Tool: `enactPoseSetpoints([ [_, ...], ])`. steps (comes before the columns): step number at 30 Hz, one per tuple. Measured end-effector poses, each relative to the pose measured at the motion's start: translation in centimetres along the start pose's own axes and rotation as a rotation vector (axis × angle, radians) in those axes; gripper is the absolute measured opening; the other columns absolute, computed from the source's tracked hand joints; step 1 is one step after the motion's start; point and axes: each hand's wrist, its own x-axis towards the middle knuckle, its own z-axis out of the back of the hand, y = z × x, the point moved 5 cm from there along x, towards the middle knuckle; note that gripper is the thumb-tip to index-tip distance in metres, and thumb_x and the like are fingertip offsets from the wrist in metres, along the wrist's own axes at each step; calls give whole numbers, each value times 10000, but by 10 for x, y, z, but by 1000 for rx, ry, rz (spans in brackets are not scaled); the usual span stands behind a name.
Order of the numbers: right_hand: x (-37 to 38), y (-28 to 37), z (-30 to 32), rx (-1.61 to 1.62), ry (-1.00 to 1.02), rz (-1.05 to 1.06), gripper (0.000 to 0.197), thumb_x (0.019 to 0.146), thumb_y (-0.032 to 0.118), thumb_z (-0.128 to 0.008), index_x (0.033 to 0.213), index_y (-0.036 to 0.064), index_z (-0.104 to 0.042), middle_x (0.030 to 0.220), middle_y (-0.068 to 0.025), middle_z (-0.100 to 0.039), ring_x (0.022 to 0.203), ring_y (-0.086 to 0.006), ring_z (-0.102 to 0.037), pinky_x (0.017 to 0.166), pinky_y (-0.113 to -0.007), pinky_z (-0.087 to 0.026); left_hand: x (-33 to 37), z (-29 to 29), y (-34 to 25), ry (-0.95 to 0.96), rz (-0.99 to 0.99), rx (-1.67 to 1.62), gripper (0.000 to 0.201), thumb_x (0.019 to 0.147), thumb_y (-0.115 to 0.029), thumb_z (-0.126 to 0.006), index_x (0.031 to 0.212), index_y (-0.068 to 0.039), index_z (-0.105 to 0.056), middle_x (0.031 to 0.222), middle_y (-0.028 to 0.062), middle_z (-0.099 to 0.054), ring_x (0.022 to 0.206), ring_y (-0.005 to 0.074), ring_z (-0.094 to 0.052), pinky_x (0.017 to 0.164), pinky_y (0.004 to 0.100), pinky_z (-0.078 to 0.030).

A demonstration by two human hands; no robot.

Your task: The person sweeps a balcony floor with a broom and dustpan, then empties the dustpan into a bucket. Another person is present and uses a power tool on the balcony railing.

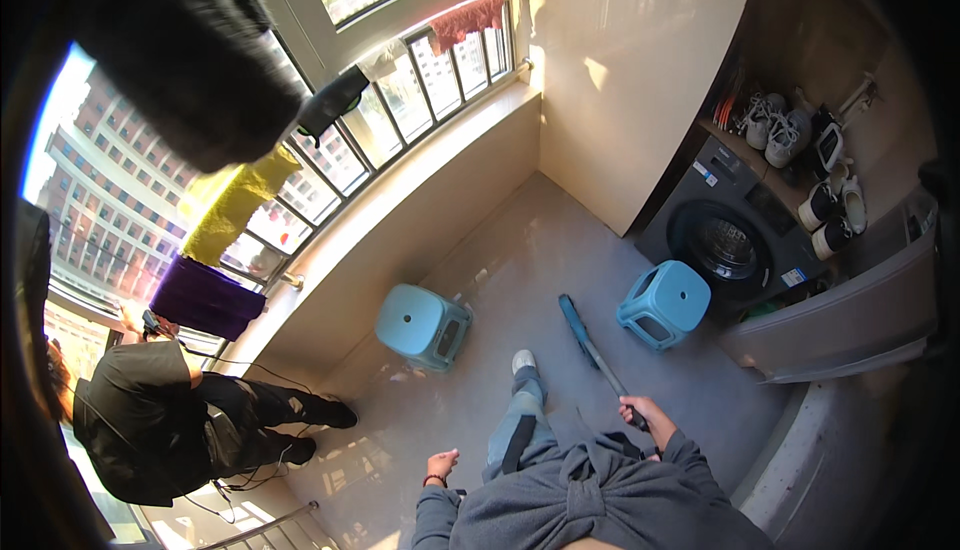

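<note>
Head view: right hand (651, 420) fingers clamped on broom (601, 365), brush end (573, 322) beyond fingertips. Left hand (442, 464): finger closure not discernible. Sweeping apparently underway; next stroke likely requires steady grip.

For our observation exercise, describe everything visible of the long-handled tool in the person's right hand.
The long-handled tool has a narrow blue head, a grey shaft and a darker end, seemingly plastic. The right hand grips the darker end. The tool slants forward and leftward over the floor, its head left of a blue stool; whether the head touches the floor is unclear.
</note>
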Motion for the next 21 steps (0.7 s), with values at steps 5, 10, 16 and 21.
enactPoseSetpoints([
  [5, 19, 84, -39, -13, -14, 1, 151, 812, 83, -568, 809, 2, -441, 650, -88, -497, 473, -106, -439, 394, -208, -376, 30, -18, -46, 98, 124, -134, 388, 879, -400, -460, 862, -61, -646, 924, 34, -654, 879, 183, -602, 805, 356, -420],
  [10, 40, 175, -74, -156, -47, 53, 136, 808, 72, -571, 825, -11, -465, 647, -94, -502, 475, -111, -445, 388, -216, -380, 39, -33, -109, -7, -35, -260, 232, 872, -227, -496, 1005, -94, -632, 971, 4, -637, 844, 128, -594, 721, 286, -443],
  [16, 89, 312, -134, -364, -91, 143, 136, 820, 82, -543, 753, 9, -450, 625, -69, -487, 487, -109, -448, 403, -231, -382, 29, -72, -134, -194, -68, -400, 270, 814, -68, -509, 1067, -61, -605, 962, 41, -636, 746, 92, -580, 576, 209, -436],
  [21, 125, 421, -185, -471, -106, 230, 143, 809, 75, -535, 713, -2, -462, 584, -62, -478, 453, -130, -456, 388, -255, -390, -11, -147, -134, -170, 140, -452, 270, 876, -183, -490, 1124, -112, -567, 955, 34, -638, 751, 107, -596, 590, 236, -441],
])
